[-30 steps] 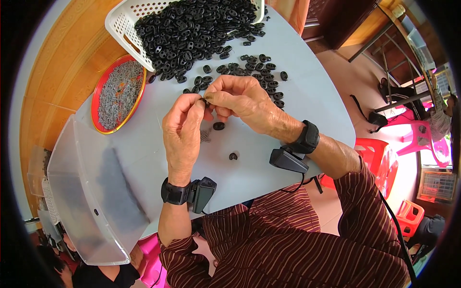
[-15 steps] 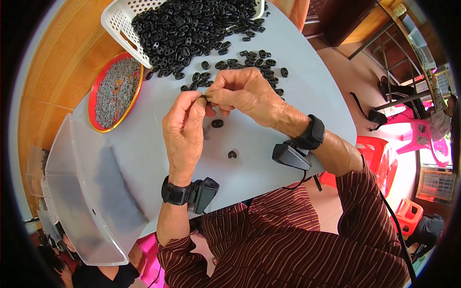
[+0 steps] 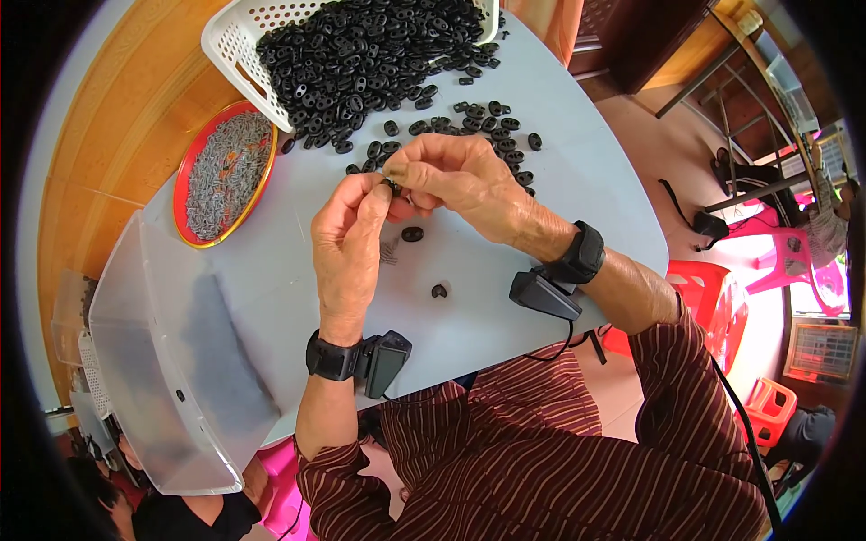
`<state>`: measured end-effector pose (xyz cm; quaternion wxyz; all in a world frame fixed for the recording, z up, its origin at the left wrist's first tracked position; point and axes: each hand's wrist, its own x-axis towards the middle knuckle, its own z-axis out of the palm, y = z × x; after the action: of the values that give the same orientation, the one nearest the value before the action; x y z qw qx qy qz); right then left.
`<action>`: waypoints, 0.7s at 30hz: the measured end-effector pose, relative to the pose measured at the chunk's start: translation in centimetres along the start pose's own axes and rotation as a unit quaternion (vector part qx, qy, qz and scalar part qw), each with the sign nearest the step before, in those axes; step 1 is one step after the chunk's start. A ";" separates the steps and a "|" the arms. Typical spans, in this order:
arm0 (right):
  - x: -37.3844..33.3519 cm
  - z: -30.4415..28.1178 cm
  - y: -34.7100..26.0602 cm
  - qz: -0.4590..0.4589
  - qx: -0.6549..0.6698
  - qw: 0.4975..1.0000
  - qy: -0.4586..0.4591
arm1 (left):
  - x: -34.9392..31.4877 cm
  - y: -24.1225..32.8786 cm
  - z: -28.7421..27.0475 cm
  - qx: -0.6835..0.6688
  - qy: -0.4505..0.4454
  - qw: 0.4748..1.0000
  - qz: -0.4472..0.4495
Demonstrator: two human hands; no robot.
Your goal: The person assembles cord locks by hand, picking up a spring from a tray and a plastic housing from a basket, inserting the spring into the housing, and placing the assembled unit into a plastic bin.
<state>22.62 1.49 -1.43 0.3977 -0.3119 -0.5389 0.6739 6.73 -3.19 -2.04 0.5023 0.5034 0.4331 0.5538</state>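
Note:
My left hand (image 3: 348,243) is closed, with thumb and forefinger pinching a small black plastic piece (image 3: 391,187). Against its upper end, the thumb and forefinger of my right hand (image 3: 465,185) are pressed together. What my right fingertips grip is too small to make out. Just below the hands lies a black oval piece (image 3: 412,234), beside a little patch of thin grey metal bits (image 3: 389,252). Closer to me on the table sits a black piece with a notch (image 3: 439,291). Several black two-holed oval pieces (image 3: 508,144) are scattered beyond my hands.
A white perforated basket (image 3: 236,56) heaped with black pieces stands at the far side. To its left, a red gold-rimmed tray (image 3: 184,209) holds many small grey metal pieces. A translucent plastic bin (image 3: 135,347) is at the left table edge. Red stools (image 3: 769,408) stand off to the right.
My right thumb and fingertips have lifted slightly, showing more of the black piece in my left fingers. The whole view has shifted a little. The pieces on the table lie as before.

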 end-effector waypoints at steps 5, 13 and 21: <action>0.0 0.1 0.2 -0.008 -0.008 1.000 0.015 | 0.0 0.3 0.3 -0.001 -0.013 1.000 -0.022; 0.1 0.7 1.1 -0.032 0.048 0.998 0.037 | 0.1 -0.6 1.1 -0.064 0.029 0.997 0.025; -0.1 1.2 0.7 -0.007 0.038 0.998 0.049 | 0.1 -0.5 0.4 -0.048 0.046 0.998 0.023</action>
<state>21.55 0.76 -1.86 0.4397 -0.3254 -0.4946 0.6754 7.16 -3.02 -2.42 0.4922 0.4629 0.4169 0.6079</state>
